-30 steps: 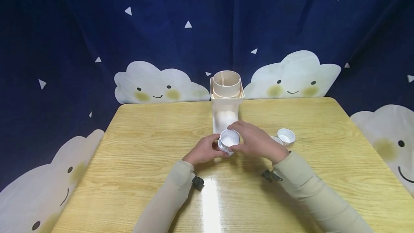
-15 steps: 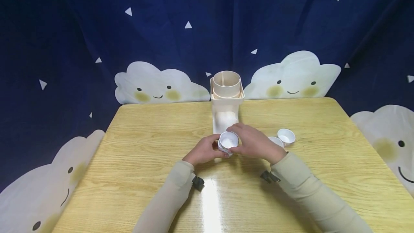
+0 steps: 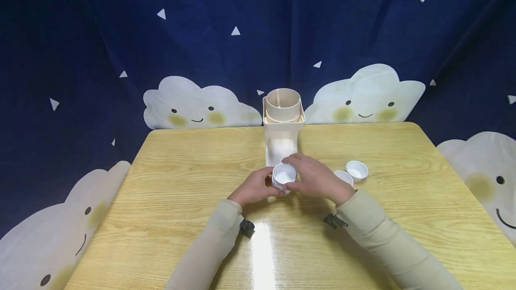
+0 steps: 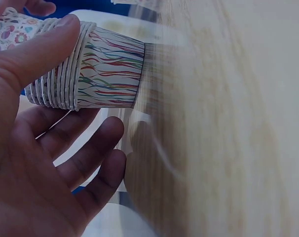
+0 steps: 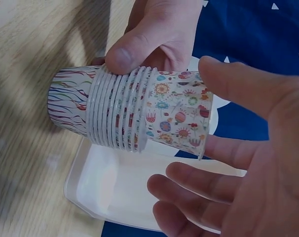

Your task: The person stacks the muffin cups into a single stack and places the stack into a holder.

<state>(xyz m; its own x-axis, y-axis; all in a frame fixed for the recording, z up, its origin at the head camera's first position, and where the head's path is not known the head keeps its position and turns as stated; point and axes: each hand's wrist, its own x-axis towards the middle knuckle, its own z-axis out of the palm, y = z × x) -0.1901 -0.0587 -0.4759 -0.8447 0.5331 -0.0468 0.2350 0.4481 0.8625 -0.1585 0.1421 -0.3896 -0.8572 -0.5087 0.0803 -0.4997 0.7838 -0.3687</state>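
Observation:
A stack of nested paper cups (image 5: 117, 111) stands near the table's middle, its lowest cup marked with wavy coloured stripes. My left hand (image 3: 255, 187) grips it, thumb on one side and fingers on the other near the rims. A flower-patterned paper cup (image 5: 176, 111) sits in the top of the stack, most of its wall showing above the other rims. With thumb and forefinger my right hand (image 3: 314, 179) pinches that cup near its rim, the other fingers spread loosely. From the head view the cup's white inside faces up.
Just behind the hands stands a cream-coloured holder (image 3: 283, 126) with a round tube on top and a tray-like base. Right of my right hand are a white paper cup (image 3: 344, 176) and, slightly behind it, another paper cup (image 3: 357, 171). A dark blue curtain (image 3: 258, 48) hangs behind the table.
My right hand has moved slightly down and left, and the flower-patterned cup has sunk lower onto the stack. The left hand has kept its place around the stack.

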